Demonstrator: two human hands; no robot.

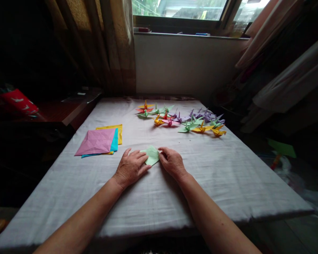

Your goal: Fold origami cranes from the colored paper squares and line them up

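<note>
A light green piece of folded origami paper (152, 155) lies on the cloth-covered table between my hands. My left hand (131, 166) rests flat with fingers spread, its fingertips on the paper's left part. At the paper's right corner, the thumb and fingers of my right hand (172, 162) are pinched together on the edge. Left of my hands is a stack of creased paper sheets, with a pink sheet (96, 141) on top, a blue sheet (115, 141) below it and a yellow sheet (120, 132) underneath.
Folded paper cranes stand toward the back right, among them a green crane (188, 127), an orange crane (218, 131) and several purple ones. A white cloth (206, 190) covers the table. Beyond are a window (180, 8), a curtain (116, 46) and a red container (18, 102).
</note>
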